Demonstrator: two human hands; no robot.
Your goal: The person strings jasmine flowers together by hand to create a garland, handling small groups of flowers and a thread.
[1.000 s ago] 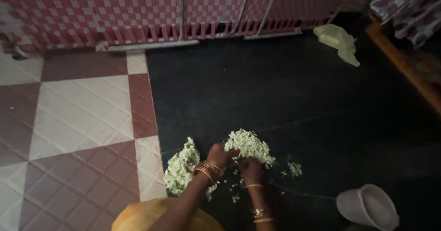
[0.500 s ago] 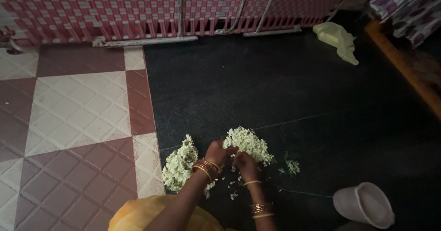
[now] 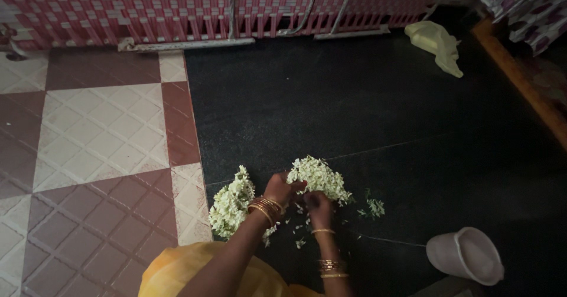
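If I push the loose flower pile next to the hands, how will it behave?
The loose flower pile would probably spread apart rather than slide as one body: stray blossoms already lie scattered around the left hand and right hand. The small buds look light and likely bruise under firm pressure.

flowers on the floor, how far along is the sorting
Looks done: a dense strung-looking bunch lies left. In hand: left hand and right hand work at the loose flower pile. Left: most of that pile, plus scattered buds.
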